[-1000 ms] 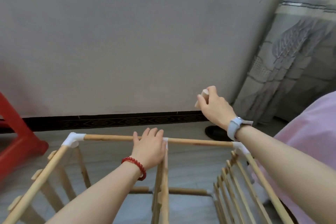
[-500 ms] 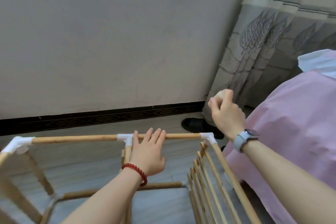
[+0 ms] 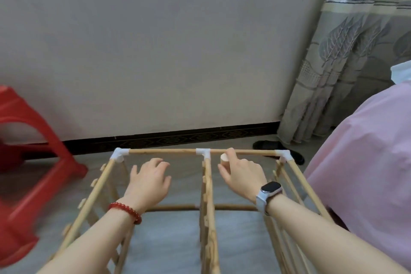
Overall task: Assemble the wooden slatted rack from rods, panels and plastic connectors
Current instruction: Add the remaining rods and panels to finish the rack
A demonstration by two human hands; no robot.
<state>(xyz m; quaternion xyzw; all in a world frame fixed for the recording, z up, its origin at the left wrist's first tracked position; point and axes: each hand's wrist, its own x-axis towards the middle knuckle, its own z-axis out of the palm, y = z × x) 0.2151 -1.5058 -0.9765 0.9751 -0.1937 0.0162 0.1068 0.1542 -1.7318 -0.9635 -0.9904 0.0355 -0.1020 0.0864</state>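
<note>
Right hand (image 3: 242,176) seemingly grips a rod (image 3: 224,160) over rack (image 3: 206,184).

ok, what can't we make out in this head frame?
- Wooden piece in the right hand: the fingers cover all but its end, so its length is hidden.
- Rack: near side cut off by the bottom edge.
- Left hand: blurred; contact with the rack unclear.
- Red stool: cut off at the left edge.
</note>
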